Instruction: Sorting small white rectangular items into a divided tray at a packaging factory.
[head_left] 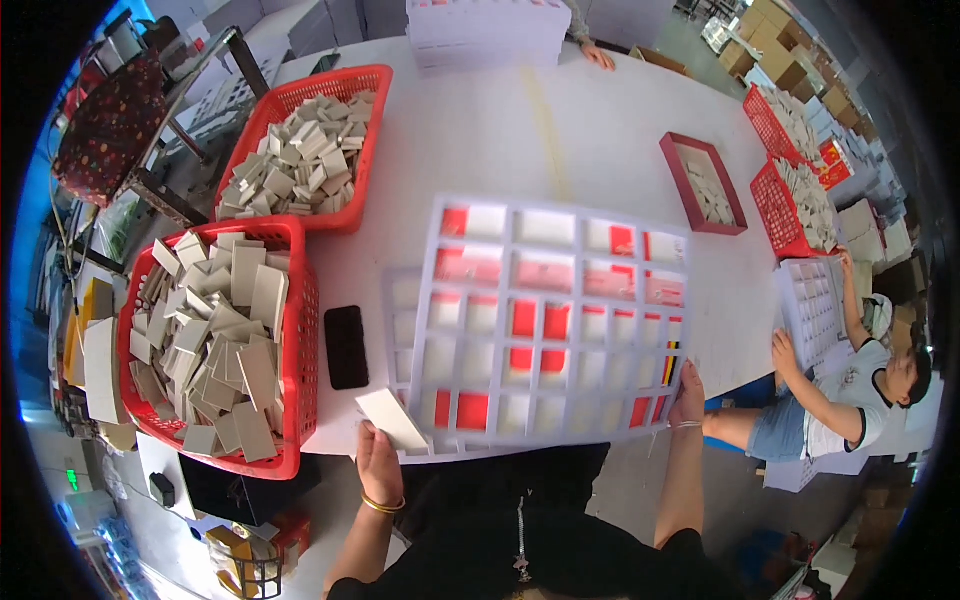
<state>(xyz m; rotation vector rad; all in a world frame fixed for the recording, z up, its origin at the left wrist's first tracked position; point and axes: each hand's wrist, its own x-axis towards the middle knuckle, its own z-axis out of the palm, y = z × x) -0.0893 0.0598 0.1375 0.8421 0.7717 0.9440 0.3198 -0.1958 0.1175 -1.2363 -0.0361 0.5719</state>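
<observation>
My left hand (378, 465) is closed on a flat off-white rectangular piece (392, 420) at the near left corner of a white compartment tray (427, 300). My right hand (688, 398) grips that tray by its near right edge. The tray is tilted and slightly blurred; white, red and pink surfaces show in its cells, and one cell has black, yellow and red stripes. Beneath it lies another white compartment tray (402, 283), mostly hidden, with its left side showing. Whether the off-white piece touches the upper tray, I cannot tell.
Left of me, a near red basket (308, 370) and a far red basket (375, 130) hold off-white pieces. A black phone (346, 347) lies beside the near one. Rightward are a dark red box (677, 180), another red basket (778, 215) and a seated person (855, 395). White trays (487, 45) are stacked far off.
</observation>
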